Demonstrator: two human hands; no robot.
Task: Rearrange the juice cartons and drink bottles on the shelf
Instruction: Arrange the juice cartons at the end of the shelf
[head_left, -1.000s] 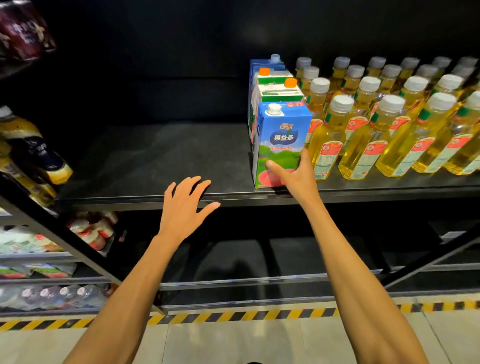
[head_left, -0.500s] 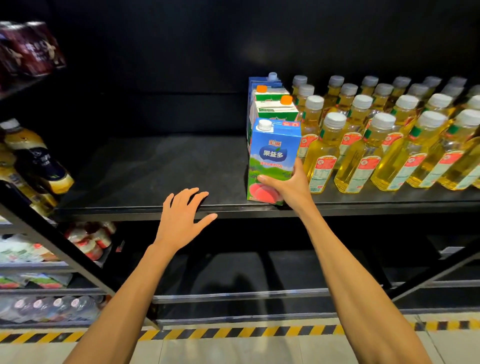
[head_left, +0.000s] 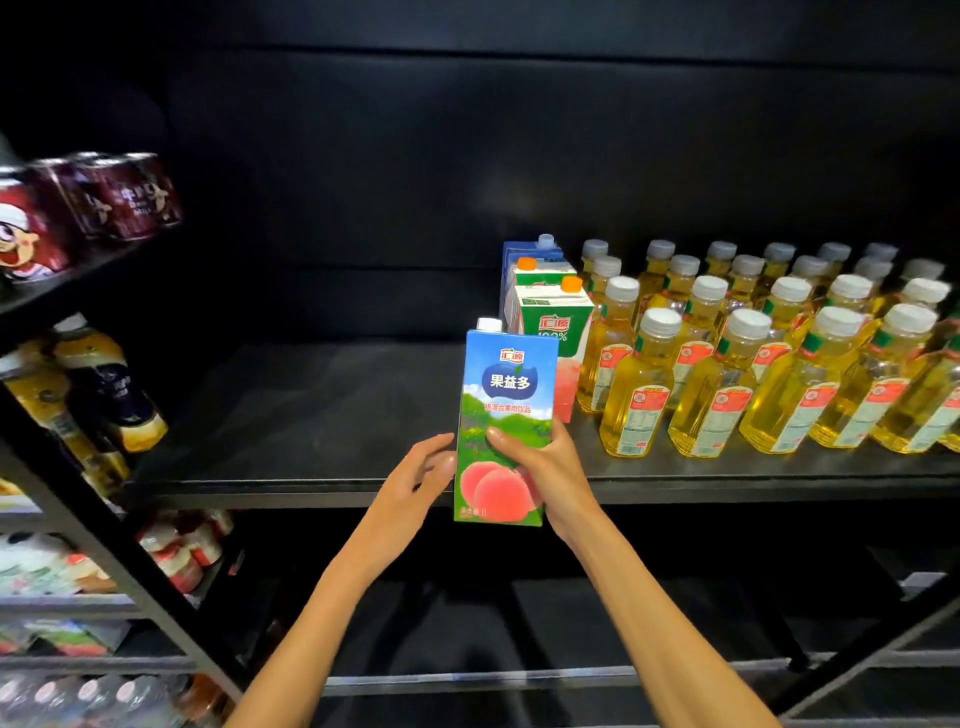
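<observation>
Head view, single frame. Right hand grasps the blue peach carton round its lower half: thumb lies across the front face, the other fingers are hidden behind the pack. Carton is upright with a slight lean, white cap at top left, and is held off the shelf, its base in front of and below the shelf's front edge. Left hand is released, fingers nearly straight and reaching to the carton's left side; whether they touch it cannot be told. On the shelf behind the held carton: a front-to-back file of green-and-white cartons with orange caps, and one blue pack at the rear. Just beside that file, to the right: yellow drink bottles in several rows, white caps, upright. Left part of the shelf is bare black board. Far left, side rack: dark red cans on an upper level, assorted bottles below.
</observation>
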